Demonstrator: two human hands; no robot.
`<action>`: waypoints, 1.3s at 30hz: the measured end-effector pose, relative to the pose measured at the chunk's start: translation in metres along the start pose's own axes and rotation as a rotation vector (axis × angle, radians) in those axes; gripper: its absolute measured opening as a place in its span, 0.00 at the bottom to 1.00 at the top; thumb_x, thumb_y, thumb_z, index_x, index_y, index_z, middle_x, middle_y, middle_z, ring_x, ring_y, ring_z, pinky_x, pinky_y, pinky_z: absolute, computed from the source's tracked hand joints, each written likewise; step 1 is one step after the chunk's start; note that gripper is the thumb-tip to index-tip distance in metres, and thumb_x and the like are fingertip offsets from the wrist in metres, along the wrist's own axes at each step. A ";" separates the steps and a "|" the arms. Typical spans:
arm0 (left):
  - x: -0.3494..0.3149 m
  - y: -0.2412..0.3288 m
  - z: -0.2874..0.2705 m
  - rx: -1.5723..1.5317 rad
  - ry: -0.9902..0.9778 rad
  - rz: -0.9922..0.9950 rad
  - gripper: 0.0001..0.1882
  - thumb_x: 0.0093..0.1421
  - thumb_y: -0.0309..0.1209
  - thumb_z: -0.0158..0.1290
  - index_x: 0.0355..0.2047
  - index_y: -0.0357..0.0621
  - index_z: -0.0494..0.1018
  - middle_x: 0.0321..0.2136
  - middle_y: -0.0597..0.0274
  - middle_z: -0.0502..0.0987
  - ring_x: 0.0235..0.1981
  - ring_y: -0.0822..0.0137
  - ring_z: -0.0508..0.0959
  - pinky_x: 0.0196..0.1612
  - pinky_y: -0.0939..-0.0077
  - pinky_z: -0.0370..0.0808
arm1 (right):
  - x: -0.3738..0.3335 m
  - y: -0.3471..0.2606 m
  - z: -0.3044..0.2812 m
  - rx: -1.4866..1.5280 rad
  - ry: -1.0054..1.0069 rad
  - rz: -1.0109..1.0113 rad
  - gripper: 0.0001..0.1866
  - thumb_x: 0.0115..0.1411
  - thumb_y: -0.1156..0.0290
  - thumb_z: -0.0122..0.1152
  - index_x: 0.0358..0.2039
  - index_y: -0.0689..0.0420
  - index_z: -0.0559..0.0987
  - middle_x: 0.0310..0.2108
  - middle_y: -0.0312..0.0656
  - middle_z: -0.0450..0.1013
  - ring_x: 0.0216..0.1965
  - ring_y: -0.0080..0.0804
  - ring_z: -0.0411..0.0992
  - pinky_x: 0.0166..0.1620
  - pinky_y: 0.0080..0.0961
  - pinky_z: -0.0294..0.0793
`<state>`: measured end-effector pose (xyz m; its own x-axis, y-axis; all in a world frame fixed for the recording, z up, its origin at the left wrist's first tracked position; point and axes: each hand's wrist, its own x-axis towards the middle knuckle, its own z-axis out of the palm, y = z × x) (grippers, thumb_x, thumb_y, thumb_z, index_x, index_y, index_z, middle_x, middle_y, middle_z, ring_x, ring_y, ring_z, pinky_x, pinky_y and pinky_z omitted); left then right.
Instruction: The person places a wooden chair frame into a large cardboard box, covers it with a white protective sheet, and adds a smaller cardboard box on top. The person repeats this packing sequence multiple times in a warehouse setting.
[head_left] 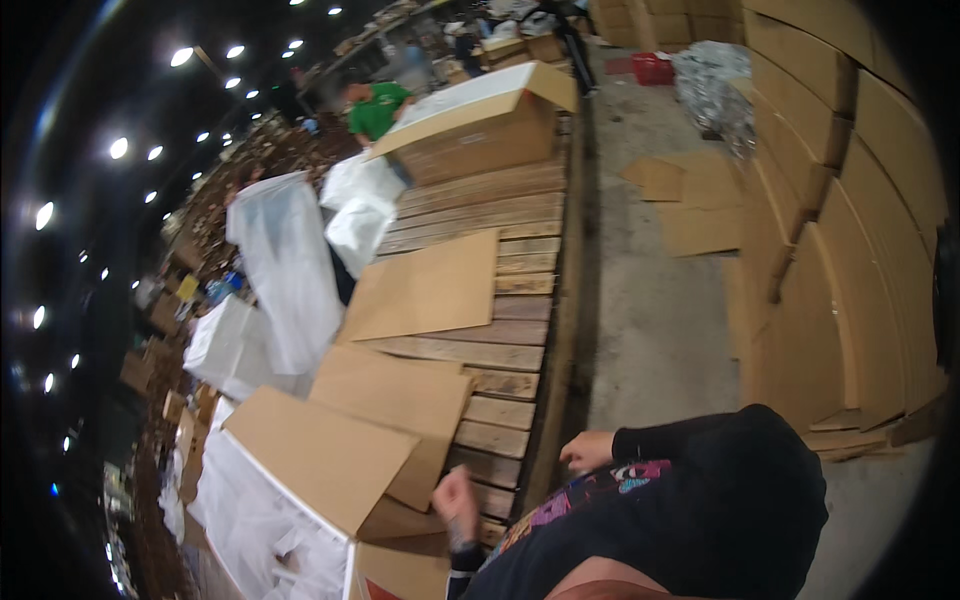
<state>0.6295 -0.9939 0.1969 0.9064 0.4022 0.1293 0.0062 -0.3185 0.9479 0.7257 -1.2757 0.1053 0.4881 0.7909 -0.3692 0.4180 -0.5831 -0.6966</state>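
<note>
My left hand (457, 497) is loosely curled above the wooden slats, just right of an open cardboard box (400, 572). Nothing shows in it. My right hand (588, 451) is held in front of my body near the table's edge, its fingers curled and no object visible in them. White wrapping (262, 515) fills the box at the lower left, and one large flap (325, 450) stands folded out. Beyond it a loose cardboard sheet (425, 285) lies across the slatted wooden table (480, 205).
A larger open carton (475, 150) stands at the table's far end, near a person in a green shirt (376, 112). White-wrapped items (283, 270) line the left side. Tall cardboard stacks (800, 300) stand at right; flattened cardboard (700, 205) lies on the concrete floor (640, 320).
</note>
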 end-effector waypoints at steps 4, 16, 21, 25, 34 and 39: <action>0.002 -0.055 0.179 0.269 -0.669 -0.223 0.20 0.67 0.41 0.53 0.27 0.36 0.76 0.17 0.62 0.69 0.22 0.73 0.66 0.27 0.71 0.66 | -0.054 0.117 -0.042 -0.198 -0.128 0.143 0.32 0.58 0.53 0.63 0.58 0.59 0.74 0.50 0.55 0.77 0.53 0.52 0.74 0.56 0.42 0.73; 0.230 -0.116 0.423 0.580 -0.908 -0.181 0.17 0.55 0.43 0.62 0.30 0.39 0.80 0.24 0.52 0.81 0.29 0.56 0.83 0.36 0.61 0.77 | -0.076 0.410 -0.271 0.419 0.563 0.104 0.27 0.64 0.57 0.59 0.60 0.59 0.72 0.47 0.49 0.78 0.45 0.37 0.78 0.50 0.33 0.76; 0.395 -0.036 0.598 0.445 -0.881 0.025 0.25 0.64 0.49 0.51 0.26 0.36 0.79 0.20 0.52 0.81 0.26 0.55 0.83 0.34 0.61 0.77 | -0.207 0.597 -0.250 0.252 0.435 1.311 0.25 0.59 0.61 0.55 0.54 0.60 0.77 0.53 0.55 0.74 0.54 0.54 0.73 0.56 0.42 0.72; 0.521 0.068 0.741 0.317 -0.880 0.240 0.26 0.67 0.48 0.50 0.24 0.37 0.77 0.16 0.53 0.76 0.21 0.58 0.79 0.29 0.62 0.74 | -0.281 0.625 -0.199 0.439 0.444 1.342 0.23 0.60 0.59 0.57 0.52 0.58 0.80 0.52 0.54 0.75 0.55 0.49 0.74 0.56 0.41 0.73; 0.708 0.210 1.020 0.147 -0.672 0.620 0.14 0.55 0.33 0.63 0.32 0.41 0.70 0.25 0.55 0.77 0.30 0.53 0.80 0.35 0.62 0.75 | -0.237 0.786 -0.313 0.305 0.001 1.111 0.24 0.63 0.59 0.56 0.55 0.60 0.75 0.52 0.55 0.74 0.54 0.51 0.72 0.59 0.42 0.69; 0.826 0.250 1.081 0.314 -0.327 0.713 0.23 0.50 0.32 0.65 0.45 0.41 0.71 0.41 0.51 0.76 0.48 0.49 0.75 0.50 0.58 0.72 | -0.253 0.965 -0.518 0.134 0.231 1.167 0.26 0.65 0.58 0.52 0.59 0.59 0.72 0.54 0.55 0.73 0.56 0.53 0.70 0.61 0.44 0.66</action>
<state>1.8358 -1.6691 0.2259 0.8140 -0.2387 0.5296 -0.5405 -0.6452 0.5399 1.4027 -2.1346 -0.1554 0.6519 -0.2632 -0.7111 -0.4454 -0.8919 -0.0781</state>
